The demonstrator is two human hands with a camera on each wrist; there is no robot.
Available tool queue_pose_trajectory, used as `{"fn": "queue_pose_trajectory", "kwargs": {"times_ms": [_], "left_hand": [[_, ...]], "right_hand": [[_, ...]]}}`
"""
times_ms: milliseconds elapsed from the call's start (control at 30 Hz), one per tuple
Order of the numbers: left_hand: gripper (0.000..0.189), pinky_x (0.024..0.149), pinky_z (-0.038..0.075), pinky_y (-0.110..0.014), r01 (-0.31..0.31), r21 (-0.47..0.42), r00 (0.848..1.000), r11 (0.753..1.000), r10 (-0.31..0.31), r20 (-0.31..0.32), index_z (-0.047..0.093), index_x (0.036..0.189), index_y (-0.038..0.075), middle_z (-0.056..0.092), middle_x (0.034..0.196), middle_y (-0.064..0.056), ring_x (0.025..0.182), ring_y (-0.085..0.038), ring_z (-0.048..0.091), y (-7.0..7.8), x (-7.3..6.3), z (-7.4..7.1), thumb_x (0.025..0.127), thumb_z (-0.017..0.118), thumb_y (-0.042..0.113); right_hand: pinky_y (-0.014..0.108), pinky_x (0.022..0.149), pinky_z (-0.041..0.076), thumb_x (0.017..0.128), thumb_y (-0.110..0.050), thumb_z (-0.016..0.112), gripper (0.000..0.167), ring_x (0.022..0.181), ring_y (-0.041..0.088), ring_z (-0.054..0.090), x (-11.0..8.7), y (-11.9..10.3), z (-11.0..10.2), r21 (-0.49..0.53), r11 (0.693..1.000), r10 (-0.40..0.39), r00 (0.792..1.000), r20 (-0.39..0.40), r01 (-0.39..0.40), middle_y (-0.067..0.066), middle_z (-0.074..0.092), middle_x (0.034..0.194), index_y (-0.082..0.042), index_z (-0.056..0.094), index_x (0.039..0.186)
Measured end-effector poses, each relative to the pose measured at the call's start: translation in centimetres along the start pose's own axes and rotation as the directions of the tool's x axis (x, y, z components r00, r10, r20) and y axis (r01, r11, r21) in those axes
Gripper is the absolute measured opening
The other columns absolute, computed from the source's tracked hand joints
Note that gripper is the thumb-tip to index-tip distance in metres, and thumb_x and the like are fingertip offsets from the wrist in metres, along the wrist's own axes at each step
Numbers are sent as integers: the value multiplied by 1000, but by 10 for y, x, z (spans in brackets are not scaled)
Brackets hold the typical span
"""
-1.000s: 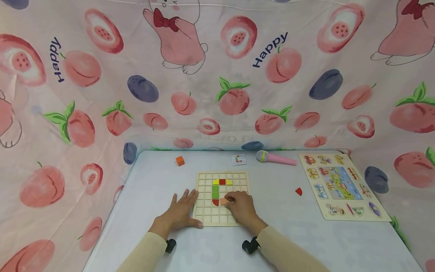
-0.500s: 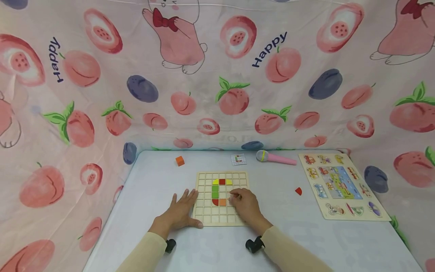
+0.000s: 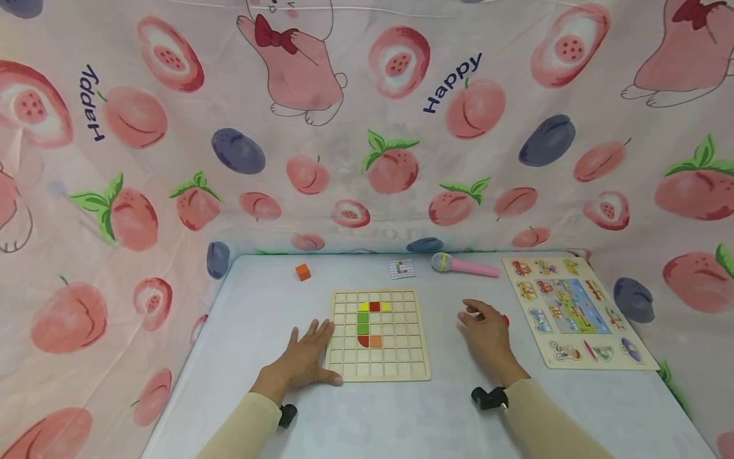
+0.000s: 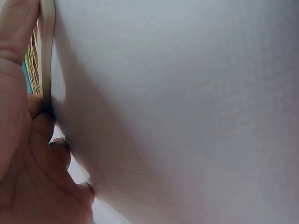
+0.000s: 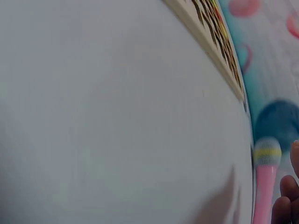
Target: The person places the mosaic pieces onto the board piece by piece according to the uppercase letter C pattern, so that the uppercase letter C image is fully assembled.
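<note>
A wooden grid board lies mid-table. In its cells sit two yellow pieces, a red square between them, green squares, a red quarter-round piece and an orange square. My left hand lies spread at the board's left edge, thumb at the near corner; the left wrist view shows its fingers against the board's side. Right of the board is my right hand, fingers loosely bent, nothing visible between them. A loose red piece peeks out past its back, mostly hidden.
An orange cube, a small pattern card and a pink toy microphone lie along the back. A wooden picture puzzle is at the right. Behind the table hangs a fruit-print cloth.
My right hand has let go of the orange square in the board and moved right, over beside the loose red piece. My left hand stays at the board's edge.
</note>
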State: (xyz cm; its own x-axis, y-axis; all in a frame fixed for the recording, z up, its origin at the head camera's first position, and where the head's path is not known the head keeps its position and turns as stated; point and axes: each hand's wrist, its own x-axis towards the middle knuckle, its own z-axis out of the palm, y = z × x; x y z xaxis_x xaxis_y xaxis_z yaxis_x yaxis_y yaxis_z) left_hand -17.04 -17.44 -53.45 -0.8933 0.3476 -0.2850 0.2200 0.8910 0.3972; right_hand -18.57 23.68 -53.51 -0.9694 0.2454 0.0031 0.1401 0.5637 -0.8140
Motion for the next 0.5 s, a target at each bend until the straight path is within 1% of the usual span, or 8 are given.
{"fn": "queue_pose_trajectory", "kwargs": {"times_ms": [133,167,233,300,333,400,433,500], "left_hand": [[131,132,-1,-64,0,1,1000,1000,0,1,23,169,12,19,178,-6,166,-32,7,1,-1,-2,70,89,64],[130,132,-1,-64,1,2,1000,1000,-1,0,23,169,12,19,178,-6,166,-32,7,2,-1,-2,70,89,64],[130,132,-1,-64,3,6,1000,1000,-3,-1,23,169,12,19,178,-6,166,-32,7,3,-2,-3,70,89,64],[130,132,-1,-64,8,4,1000,1000,-8,0,23,169,12,19,177,-6,166,-32,7,3,-2,-3,70,90,63],[130,132,-1,-64,9,2,1000,1000,-9,0,23,169,12,19,177,-6,166,-32,7,3,-2,-3,70,90,63],[130,132,-1,-64,10,-2,1000,1000,-10,0,23,169,12,19,177,-6,166,-32,7,3,-3,-2,70,90,64],[130,132,-1,-64,10,-5,1000,1000,-10,0,23,169,12,19,177,-6,166,-32,7,3,-3,-2,70,90,63],[131,132,-1,-64,7,-3,1000,1000,-7,-1,23,169,12,19,177,-6,166,-32,8,3,-3,-1,70,90,63]], "right_hand": [[38,89,43,104,-16,65,44,112,28,54,7,24,-26,-11,999,51,997,-55,-52,18,63,134,-9,60,147],[39,89,44,103,-15,65,46,112,29,55,7,28,-31,-29,998,54,996,-67,-56,20,63,134,-7,59,148],[46,93,47,101,-13,65,49,116,37,57,8,35,-38,-76,995,60,995,-80,-67,25,61,136,-3,56,149],[56,100,49,100,-12,64,52,123,46,57,8,39,-43,-141,987,68,995,-66,-77,30,60,140,1,54,150],[61,104,47,100,-11,63,53,127,50,55,8,41,-44,-175,981,73,996,-51,-81,33,58,142,2,52,150],[66,109,44,101,-10,61,53,133,53,53,7,44,-46,-228,970,85,996,-12,-86,34,57,143,4,51,151],[66,109,45,101,-9,61,52,133,53,53,6,46,-46,-246,965,91,996,5,-87,34,57,144,5,51,151],[65,104,48,101,-7,61,51,128,51,57,4,48,-45,-257,964,86,996,27,-76,32,61,138,5,52,149]]}}
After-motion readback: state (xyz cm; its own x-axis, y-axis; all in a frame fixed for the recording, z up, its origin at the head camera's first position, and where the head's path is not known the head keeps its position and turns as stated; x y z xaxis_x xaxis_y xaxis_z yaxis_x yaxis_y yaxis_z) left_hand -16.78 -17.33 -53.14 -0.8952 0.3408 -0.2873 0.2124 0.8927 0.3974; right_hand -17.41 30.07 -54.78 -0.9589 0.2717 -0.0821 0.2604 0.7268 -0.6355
